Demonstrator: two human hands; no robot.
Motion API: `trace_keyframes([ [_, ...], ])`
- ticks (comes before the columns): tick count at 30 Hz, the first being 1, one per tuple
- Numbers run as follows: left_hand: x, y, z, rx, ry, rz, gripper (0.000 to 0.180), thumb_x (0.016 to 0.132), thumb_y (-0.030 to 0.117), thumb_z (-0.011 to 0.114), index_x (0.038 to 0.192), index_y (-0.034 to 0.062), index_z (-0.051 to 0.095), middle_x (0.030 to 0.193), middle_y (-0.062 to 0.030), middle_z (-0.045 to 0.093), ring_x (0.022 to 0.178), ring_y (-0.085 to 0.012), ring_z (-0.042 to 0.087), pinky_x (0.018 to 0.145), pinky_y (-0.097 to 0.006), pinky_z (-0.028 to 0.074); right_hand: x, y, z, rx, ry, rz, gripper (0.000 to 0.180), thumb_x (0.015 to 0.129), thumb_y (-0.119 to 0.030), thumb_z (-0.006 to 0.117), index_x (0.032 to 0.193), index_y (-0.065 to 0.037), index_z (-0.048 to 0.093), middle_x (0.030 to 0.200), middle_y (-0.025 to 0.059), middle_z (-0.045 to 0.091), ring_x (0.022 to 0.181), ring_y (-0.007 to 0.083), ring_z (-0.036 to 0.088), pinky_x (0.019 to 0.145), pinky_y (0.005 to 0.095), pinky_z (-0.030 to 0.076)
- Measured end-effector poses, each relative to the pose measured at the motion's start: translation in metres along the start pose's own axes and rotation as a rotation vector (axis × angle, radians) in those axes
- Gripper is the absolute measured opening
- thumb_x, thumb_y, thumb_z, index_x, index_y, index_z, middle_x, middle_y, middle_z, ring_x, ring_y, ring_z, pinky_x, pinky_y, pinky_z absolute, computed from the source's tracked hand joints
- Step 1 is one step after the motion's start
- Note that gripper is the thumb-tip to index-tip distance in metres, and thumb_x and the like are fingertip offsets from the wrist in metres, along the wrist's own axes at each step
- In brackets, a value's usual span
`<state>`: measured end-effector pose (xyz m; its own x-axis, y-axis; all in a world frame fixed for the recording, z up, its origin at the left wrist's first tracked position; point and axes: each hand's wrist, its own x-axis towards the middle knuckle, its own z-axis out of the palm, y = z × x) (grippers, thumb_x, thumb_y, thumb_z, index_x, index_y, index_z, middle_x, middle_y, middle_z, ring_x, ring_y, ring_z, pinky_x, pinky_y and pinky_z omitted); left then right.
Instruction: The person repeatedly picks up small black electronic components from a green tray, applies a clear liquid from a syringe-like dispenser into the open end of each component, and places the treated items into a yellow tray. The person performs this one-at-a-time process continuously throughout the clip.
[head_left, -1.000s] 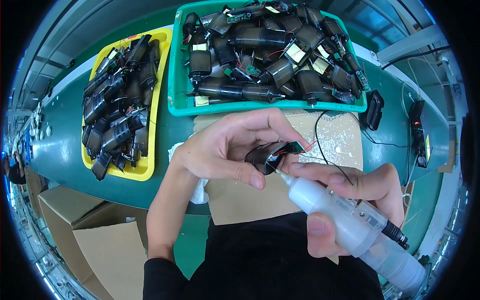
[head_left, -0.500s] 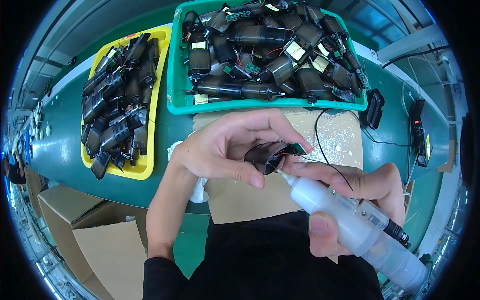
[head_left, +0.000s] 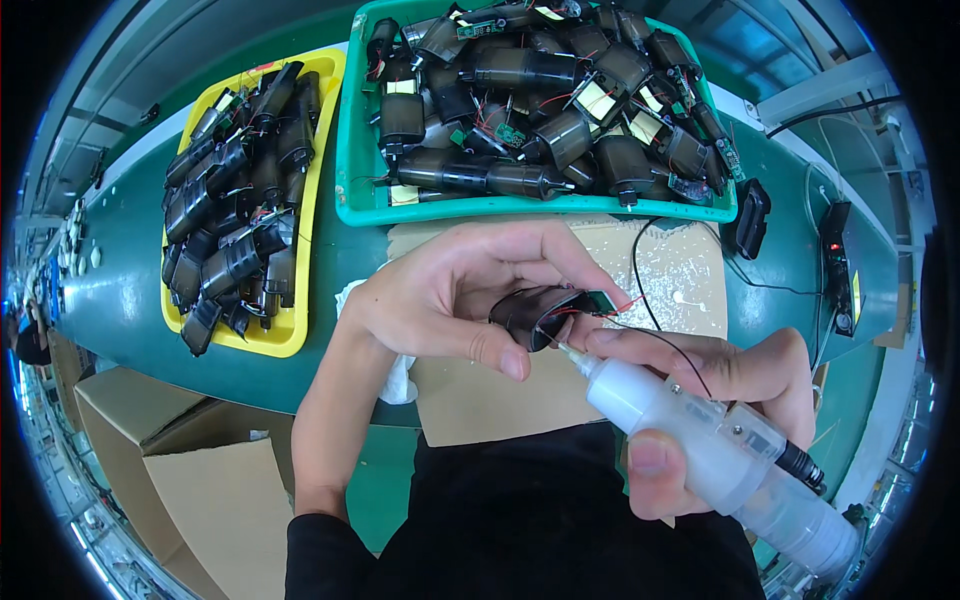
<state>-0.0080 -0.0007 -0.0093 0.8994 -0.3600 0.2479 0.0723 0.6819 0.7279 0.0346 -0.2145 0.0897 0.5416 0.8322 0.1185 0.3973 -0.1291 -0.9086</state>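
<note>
My left hand (head_left: 450,290) is closed round a dark translucent plastic housing (head_left: 530,315), its end turned toward the right. A small green circuit board (head_left: 601,301) and thin red and black wires stick out of that end. In my right hand (head_left: 740,385) is a dispensing syringe (head_left: 660,415) with a white filling and a clear rear barrel. Its fine nozzle points up and left, close to the housing's end; whether it touches cannot be made out. My right fingertips are beside the wires and partly hide them.
A green tray (head_left: 480,208) piled with similar dark housings stands at the back. At left is a yellow tray (head_left: 290,340) of more. Beneath my hands lies stained cardboard (head_left: 480,410). A black controller box (head_left: 838,270) with cables stands right; an open carton (head_left: 215,490) is lower left.
My right hand and the syringe have shifted slightly right and down, drawing the nozzle a little away from the housing. My left hand keeps its hold with hardly any movement.
</note>
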Motion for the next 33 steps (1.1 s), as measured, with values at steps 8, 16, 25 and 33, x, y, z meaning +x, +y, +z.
trace_keyframes([
  [8,0.002,0.000,0.000,-0.013,-0.006,-0.035,0.062,0.065,0.008,0.084,0.115,-0.0074,0.050,0.115,-0.0196,0.055,0.105,-0.0212,0.056,0.090,-0.032,0.042,0.002,0.007,-0.001,0.014,0.007,-0.113,0.051,0.082,-0.019,0.068,0.095,0.008,0.027,0.092,0.0306,0.062,0.095,0.0335,0.064,0.086,0.0424,0.050],
  [16,-0.001,0.004,0.002,-0.036,-0.010,-0.009,0.065,0.069,0.006,0.079,0.124,-0.0060,0.045,0.117,-0.0136,0.056,0.105,-0.0192,0.056,0.088,-0.031,0.046,-0.004,0.010,0.023,0.068,0.386,-0.204,0.054,0.082,-0.038,0.065,0.100,0.002,0.034,0.091,0.0274,0.063,0.085,0.0315,0.065,0.077,0.0409,0.053],
  [25,-0.005,0.027,0.001,0.455,0.253,0.285,0.054,0.082,0.007,0.068,0.131,-0.0007,0.045,0.113,-0.0075,0.054,0.100,-0.0147,0.053,0.091,-0.029,0.043,-0.016,0.061,0.009,0.148,0.616,-0.018,0.062,0.082,-0.057,0.061,0.100,-0.001,0.040,0.091,0.0245,0.064,0.065,0.0255,0.066,0.051,0.0306,0.054],
  [33,-0.117,0.091,0.038,1.032,1.001,0.426,0.054,0.080,-0.008,0.057,0.132,-0.0015,0.044,0.103,-0.0069,0.057,0.092,-0.0120,0.056,0.083,-0.024,0.048,-0.045,0.103,0.004,0.079,0.441,0.380,0.035,0.091,-0.035,0.059,0.096,-0.003,0.047,0.082,0.0147,0.063,0.057,0.0145,0.061,0.040,0.0186,0.038],
])
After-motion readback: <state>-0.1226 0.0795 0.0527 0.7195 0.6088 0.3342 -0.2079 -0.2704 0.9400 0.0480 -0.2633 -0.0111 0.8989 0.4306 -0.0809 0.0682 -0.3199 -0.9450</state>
